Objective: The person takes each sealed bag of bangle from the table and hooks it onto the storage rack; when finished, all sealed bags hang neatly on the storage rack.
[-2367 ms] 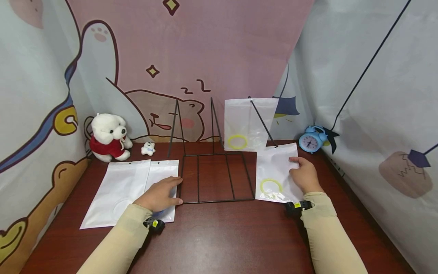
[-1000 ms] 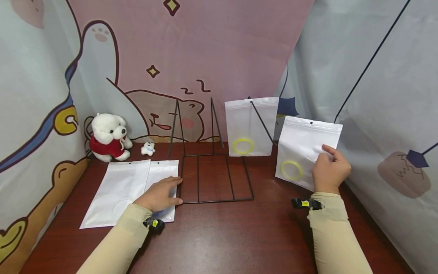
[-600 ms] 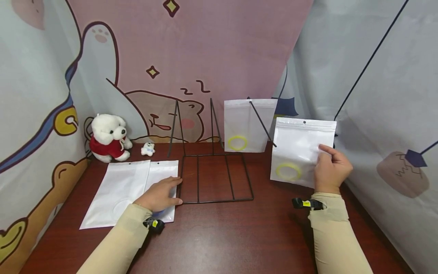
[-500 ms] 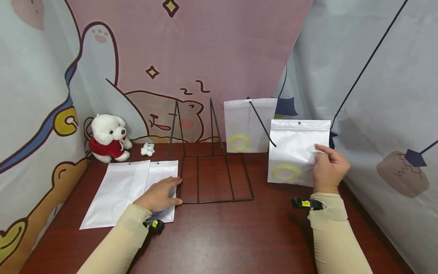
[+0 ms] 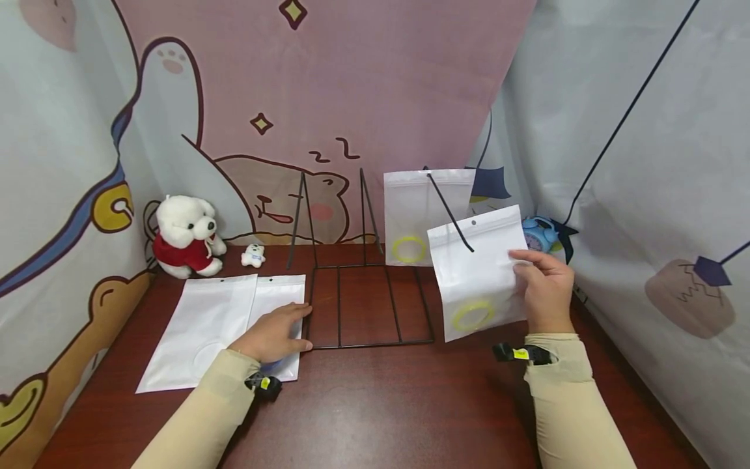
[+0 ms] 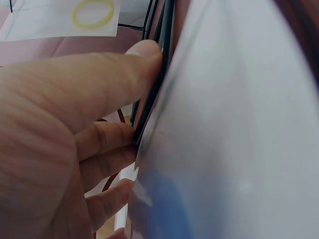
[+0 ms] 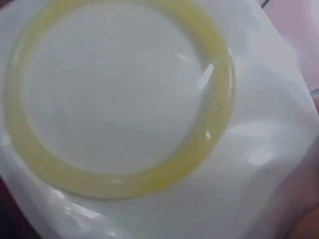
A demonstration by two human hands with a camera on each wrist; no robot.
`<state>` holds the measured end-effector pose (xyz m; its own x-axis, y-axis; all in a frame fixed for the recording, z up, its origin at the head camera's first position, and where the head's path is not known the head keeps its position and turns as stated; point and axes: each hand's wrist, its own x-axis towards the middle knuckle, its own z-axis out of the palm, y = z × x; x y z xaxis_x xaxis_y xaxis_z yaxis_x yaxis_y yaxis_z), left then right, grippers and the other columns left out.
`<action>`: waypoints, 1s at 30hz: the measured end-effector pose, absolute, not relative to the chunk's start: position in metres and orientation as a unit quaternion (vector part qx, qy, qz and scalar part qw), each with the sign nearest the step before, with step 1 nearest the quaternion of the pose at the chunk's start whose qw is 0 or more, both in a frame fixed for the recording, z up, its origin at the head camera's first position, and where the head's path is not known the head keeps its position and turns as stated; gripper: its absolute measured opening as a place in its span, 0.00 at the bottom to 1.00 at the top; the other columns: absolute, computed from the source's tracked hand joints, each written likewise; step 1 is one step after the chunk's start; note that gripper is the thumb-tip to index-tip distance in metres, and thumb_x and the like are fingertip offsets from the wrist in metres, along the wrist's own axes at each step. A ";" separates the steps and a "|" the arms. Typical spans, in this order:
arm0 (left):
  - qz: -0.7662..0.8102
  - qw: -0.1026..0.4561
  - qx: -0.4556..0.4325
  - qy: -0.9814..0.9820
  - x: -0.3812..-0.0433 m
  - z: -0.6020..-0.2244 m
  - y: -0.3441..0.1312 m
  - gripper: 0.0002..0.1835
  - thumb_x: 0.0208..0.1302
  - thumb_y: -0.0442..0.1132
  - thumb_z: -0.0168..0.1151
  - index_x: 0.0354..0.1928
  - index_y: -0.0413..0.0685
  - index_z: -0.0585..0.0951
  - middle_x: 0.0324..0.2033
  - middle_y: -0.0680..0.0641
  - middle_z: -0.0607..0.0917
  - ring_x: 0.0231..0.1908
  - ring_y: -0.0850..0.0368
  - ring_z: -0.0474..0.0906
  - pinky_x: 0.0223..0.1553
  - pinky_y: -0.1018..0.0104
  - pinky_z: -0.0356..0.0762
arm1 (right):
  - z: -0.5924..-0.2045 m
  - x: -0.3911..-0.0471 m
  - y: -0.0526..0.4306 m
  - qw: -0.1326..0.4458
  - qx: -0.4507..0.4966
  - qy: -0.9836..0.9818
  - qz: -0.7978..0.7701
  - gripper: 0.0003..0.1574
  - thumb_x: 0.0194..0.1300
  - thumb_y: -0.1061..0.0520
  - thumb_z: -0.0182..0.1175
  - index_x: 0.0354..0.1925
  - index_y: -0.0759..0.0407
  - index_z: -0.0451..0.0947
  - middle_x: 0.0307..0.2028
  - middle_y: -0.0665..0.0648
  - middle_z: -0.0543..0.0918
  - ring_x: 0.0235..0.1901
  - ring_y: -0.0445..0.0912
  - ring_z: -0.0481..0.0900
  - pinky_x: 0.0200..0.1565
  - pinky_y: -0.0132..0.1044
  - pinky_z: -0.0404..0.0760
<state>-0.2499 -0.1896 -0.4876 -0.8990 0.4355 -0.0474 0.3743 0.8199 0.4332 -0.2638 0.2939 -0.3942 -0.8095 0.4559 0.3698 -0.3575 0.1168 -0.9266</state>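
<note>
My right hand (image 5: 547,286) pinches the right edge of a white zip bag (image 5: 486,267) with a yellow ring (image 5: 473,315) inside. Tilted, the bag is held off the table beside the right prong (image 5: 451,212) of a black wire rack (image 5: 369,345). That prong's tip crosses in front of the bag, left of its hang hole. Farther back, another bag (image 5: 410,205) with a yellow ring hangs from the same prong. My left hand (image 5: 275,333) rests on the rack base's left bar; thumb and fingertips touch it in the left wrist view. The yellow ring (image 7: 219,94) fills the right wrist view.
Two white bags lie overlapping at left, a larger one (image 5: 205,309) and a second (image 5: 275,290) partly under my left hand. A plush bear (image 5: 184,234), a tiny white bear figure (image 5: 254,255) and a blue alarm clock (image 5: 538,234) stand at the back.
My right hand lifted the bag off the table to the right, then brought it back left to the prong, tilting it. My left hand has stayed put.
</note>
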 end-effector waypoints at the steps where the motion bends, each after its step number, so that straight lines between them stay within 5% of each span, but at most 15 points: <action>1: 0.212 0.072 0.212 0.951 -0.250 -0.487 -0.190 0.43 0.65 0.51 0.74 0.77 0.37 0.70 0.77 0.36 0.69 0.76 0.34 0.63 0.74 0.35 0.64 | -0.394 -0.262 0.291 0.292 -0.033 -0.689 0.662 0.16 0.65 0.71 0.59 0.43 0.67 0.91 0.41 0.49 0.90 0.46 0.47 0.77 0.40 0.37 0.75; 9: 0.215 0.074 0.214 0.950 -0.249 -0.485 -0.189 0.43 0.66 0.50 0.73 0.77 0.37 0.69 0.77 0.36 0.69 0.76 0.34 0.63 0.74 0.36 0.64 | -0.392 -0.255 0.272 0.212 0.016 -0.725 0.656 0.15 0.69 0.69 0.58 0.45 0.66 0.91 0.43 0.49 0.88 0.36 0.50 0.71 0.19 0.32 0.63; 17: 0.217 0.074 0.215 0.949 -0.248 -0.484 -0.188 0.43 0.66 0.50 0.73 0.76 0.37 0.69 0.77 0.36 0.69 0.76 0.34 0.64 0.74 0.36 0.63 | -0.391 -0.249 0.257 0.148 0.113 -0.738 0.648 0.15 0.69 0.72 0.58 0.47 0.66 0.90 0.45 0.45 0.90 0.46 0.47 0.80 0.43 0.34 0.84; 30: 0.216 0.078 0.217 0.949 -0.249 -0.485 -0.189 0.44 0.66 0.51 0.73 0.77 0.37 0.69 0.77 0.36 0.68 0.77 0.34 0.63 0.74 0.36 0.64 | -0.389 -0.236 0.235 0.076 0.193 -0.766 0.608 0.13 0.75 0.64 0.63 0.53 0.60 0.88 0.52 0.49 0.89 0.44 0.49 0.85 0.41 0.41 0.90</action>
